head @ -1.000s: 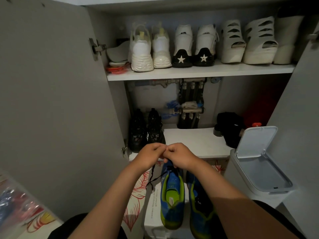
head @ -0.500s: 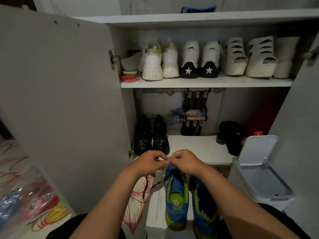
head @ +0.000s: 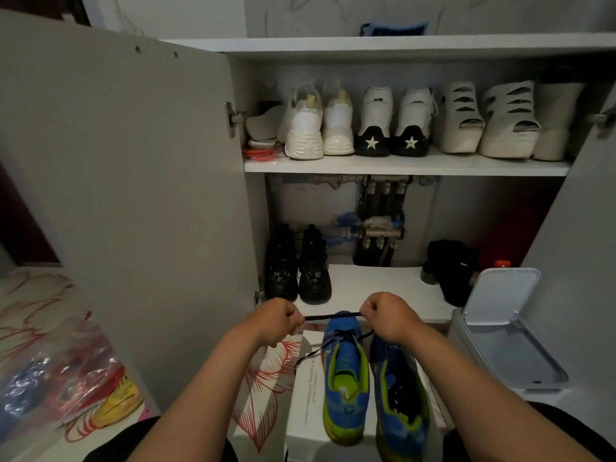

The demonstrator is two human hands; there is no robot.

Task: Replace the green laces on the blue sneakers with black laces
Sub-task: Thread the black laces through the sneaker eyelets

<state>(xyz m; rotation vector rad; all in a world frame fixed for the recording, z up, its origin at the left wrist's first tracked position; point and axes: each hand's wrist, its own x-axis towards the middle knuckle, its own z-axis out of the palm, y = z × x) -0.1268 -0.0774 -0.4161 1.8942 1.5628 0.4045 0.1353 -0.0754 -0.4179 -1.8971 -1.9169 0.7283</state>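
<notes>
taut, both hands [head: 276, 320] [head: 388, 315] pinch a thin black lace [head: 333, 316].

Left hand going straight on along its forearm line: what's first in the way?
Likely the black boots on the lower shelf, just beyond the left hand; nothing shows between. Depth is unclear.

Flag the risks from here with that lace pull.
1. The left hand and right hand pinch the black lace taut; a hard tug could drag the blue sneaker off the white box.
2. The loose lace end trails across the box and might snag.
</notes>
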